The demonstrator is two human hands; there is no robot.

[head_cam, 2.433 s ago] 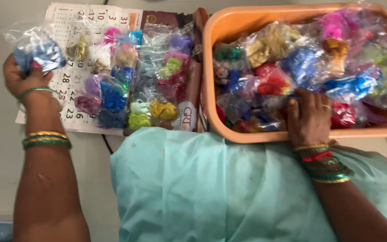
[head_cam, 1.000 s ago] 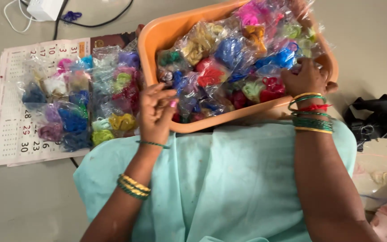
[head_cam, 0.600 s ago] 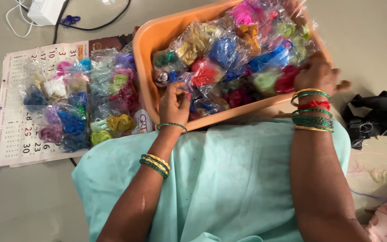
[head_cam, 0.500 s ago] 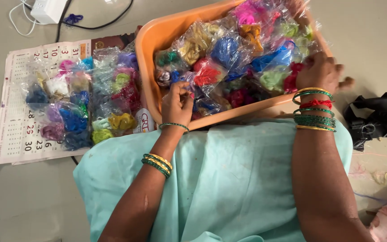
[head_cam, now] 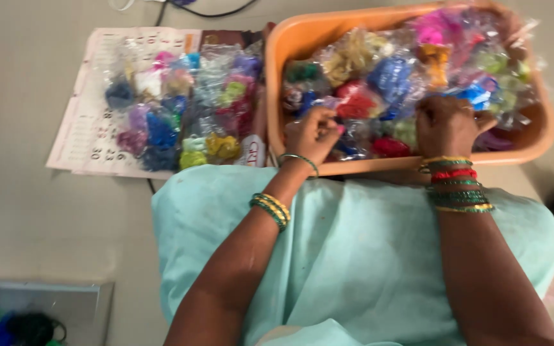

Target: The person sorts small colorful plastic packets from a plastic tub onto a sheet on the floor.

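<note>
Both hands inside the orange plastic tub (head_cam: 302, 38), set on the floor just beyond the lap in pale green cloth (head_cam: 354, 256). Left hand (head_cam: 314, 133) near the tub's left front, fingers curled and pinched on the edge of a clear plastic packet with red thread (head_cam: 356, 106); grip blurred, contact probable. Right hand (head_cam: 447, 125) resting knuckles-up on the heap of clear packets of coloured thread (head_cam: 411, 70), fingers bent down into the pile; whether anything is gripped underneath cannot be told. Tub filled close to the rim with packets in blue, pink, green, yellow and red. Left of the tub, just beside its wall, a smaller laid-out group of like packets (head_cam: 181, 109) resting on a printed paper calendar sheet (head_cam: 84, 134), arranged in rough rows. Judged progress: only a minor share laid out on the sheet, the larger share yet in the tub; sorting well short of halfway. Dark cable (head_cam: 216, 9) at top edge, apart from the work.
</note>
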